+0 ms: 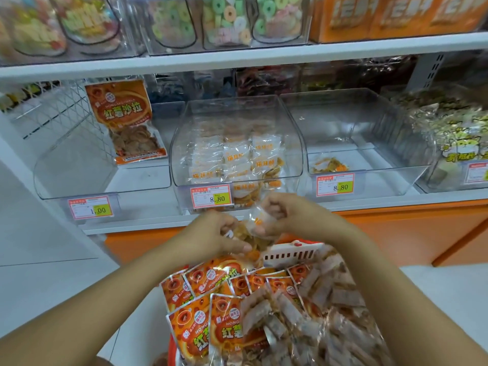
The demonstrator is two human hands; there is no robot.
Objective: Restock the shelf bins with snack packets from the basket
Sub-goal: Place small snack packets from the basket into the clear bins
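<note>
Both hands hold a bunch of small clear packets of golden chips (250, 231) just below the middle shelf bin (237, 143). My left hand (214, 233) grips the packets from the left, and my right hand (280, 212) pinches them from the right. The middle bin holds several white-and-orange packets of the same kind. Below my arms the basket (287, 253), white-rimmed, is heaped with orange sweet-potato snack bags (200, 320) and a clear bag of brown wrapped bars (330, 320).
The left bin (87, 167) holds one upright orange bag (124, 120). A nearly bare bin (369, 143) stands right of the middle one, with a few scraps at its front. Further right a bin of yellow-green packets (454, 138). Candy jars fill the top shelf.
</note>
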